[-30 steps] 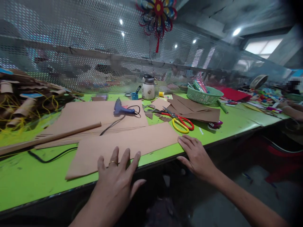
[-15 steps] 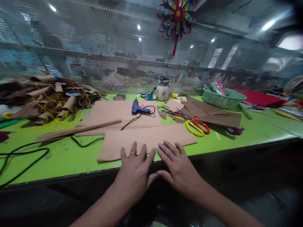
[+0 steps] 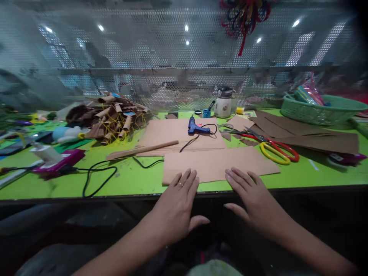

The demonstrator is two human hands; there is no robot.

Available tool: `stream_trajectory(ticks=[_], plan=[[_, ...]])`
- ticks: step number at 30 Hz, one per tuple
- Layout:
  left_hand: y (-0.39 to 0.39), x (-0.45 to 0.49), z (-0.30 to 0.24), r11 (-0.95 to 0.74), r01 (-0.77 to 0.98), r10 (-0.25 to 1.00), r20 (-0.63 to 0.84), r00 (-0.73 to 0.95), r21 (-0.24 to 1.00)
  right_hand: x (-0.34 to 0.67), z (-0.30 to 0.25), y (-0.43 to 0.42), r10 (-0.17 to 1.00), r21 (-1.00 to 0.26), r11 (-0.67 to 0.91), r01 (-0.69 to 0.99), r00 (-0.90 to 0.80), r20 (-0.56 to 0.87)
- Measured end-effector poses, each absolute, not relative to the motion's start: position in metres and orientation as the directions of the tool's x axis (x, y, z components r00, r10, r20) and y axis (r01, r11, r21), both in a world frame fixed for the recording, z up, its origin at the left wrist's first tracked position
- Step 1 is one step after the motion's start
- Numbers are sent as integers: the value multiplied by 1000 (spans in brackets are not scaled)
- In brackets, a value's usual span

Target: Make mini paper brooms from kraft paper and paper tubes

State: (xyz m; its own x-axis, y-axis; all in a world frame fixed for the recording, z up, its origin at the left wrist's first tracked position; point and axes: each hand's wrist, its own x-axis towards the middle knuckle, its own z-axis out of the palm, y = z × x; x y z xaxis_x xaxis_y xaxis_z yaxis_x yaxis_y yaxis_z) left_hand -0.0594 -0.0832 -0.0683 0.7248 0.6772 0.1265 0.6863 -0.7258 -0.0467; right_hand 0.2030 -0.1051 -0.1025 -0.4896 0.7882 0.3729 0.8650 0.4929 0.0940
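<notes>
My left hand (image 3: pixel 178 203) lies flat with fingers stretched out, its fingertips on the near edge of a tan cardboard sheet (image 3: pixel 218 163) at the green table's (image 3: pixel 126 178) front edge. A ring shows on one finger. My right hand (image 3: pixel 254 197) rests the same way, fingers spread, tips on the sheet's near edge further right. Neither hand holds anything. Behind the sheet lies a larger stack of cardboard (image 3: pixel 175 132) with a blue glue gun (image 3: pixel 197 127) on it and a wooden stick (image 3: pixel 142 150) at its left.
Yellow and red scissors (image 3: pixel 273 147) lie to the right by brown paper sheets (image 3: pixel 310 132). A green basket (image 3: pixel 319 109) stands at the far right, a pile of paper rolls (image 3: pixel 115 115) at the back left. Black cable (image 3: pixel 97 176) loops left. A perforated metal screen (image 3: pixel 161 57) backs the table.
The view has swung left, so everything shifted right in frame. My hands came close together on the sheet's near edge, then spread apart again, staying flat and open.
</notes>
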Motion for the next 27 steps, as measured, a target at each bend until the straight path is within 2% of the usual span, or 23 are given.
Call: stream_trajectory(ticks=[7,14,27], plan=[[-92,-100,-61,-715,689,676,136,725,-118,203,-105,-107,780,125,488,864,-496,381],[-96,-136,-65,-686,714,676,241,696,-138,203,-107,-107,763,119,493,862,-495,415],[-88,-152,-63,-732,662,619,249,745,-160,202,-102,-107,813,92,471,878,-472,341]])
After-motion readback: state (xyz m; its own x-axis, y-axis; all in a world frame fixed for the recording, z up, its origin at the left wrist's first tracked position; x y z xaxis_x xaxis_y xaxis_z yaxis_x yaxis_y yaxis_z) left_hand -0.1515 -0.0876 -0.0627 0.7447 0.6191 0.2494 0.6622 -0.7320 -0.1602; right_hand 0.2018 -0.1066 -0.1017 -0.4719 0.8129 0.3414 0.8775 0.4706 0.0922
